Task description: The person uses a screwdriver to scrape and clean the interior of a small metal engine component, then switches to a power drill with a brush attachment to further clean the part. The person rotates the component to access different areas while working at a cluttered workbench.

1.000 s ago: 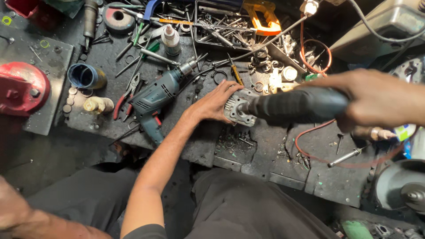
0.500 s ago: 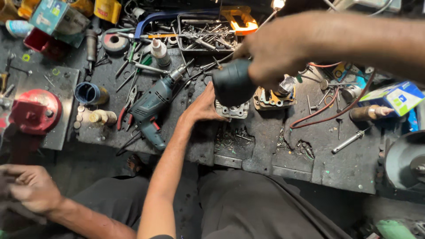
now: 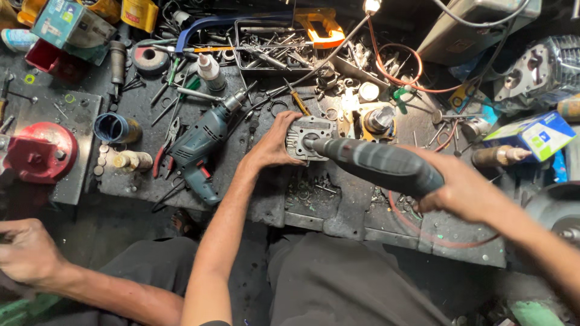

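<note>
left hand: i clamp the finned metal block flat on the bench.
right hand: clenched round the dark grinder, nose square into the bore.

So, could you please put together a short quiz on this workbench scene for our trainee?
1. True or false: the left hand rests on the finned metal cylinder block.
2. Which tool does the right hand hold? A) the blue electric drill B) the dark grey power tool C) the orange clamp
3. Fill in: the tip of the dark grey power tool points into the ____ of the cylinder block.

Key: 1 true; 2 B; 3 bore.
</note>
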